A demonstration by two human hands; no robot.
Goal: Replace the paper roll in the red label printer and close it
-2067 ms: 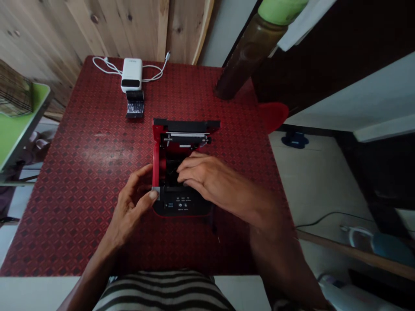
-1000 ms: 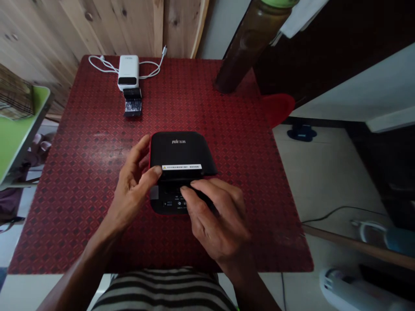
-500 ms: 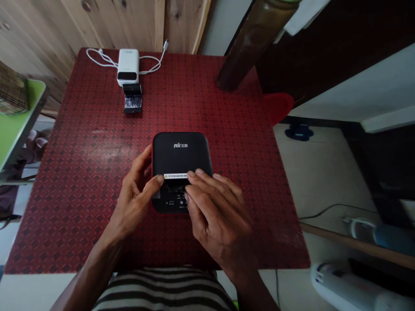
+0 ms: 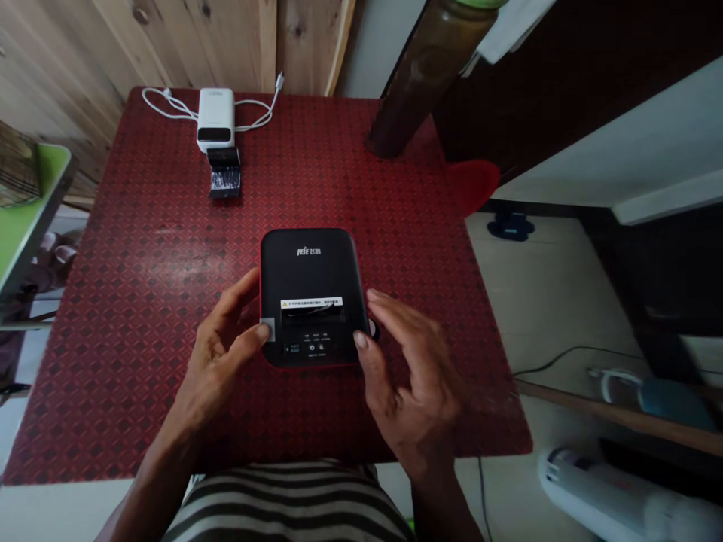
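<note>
A black receipt printer with red edging sits closed in the middle of the red patterned table. It has a white warning label above its paper slot and small buttons at the near end. My left hand rests against the printer's left side, thumb on a grey tab at the near corner. At the printer's right side my right hand touches the near corner with its thumb, fingers spread and slightly blurred.
A small white device with a white cable and a black strip lies at the table's far left. A dark post stands at the far right edge. A green table is at left, floor and a cable at right.
The printer's lid, open and showing a red interior at first, has been shut. My right hand has moved off the top to the printer's right side; the left hand stays at the left side.
</note>
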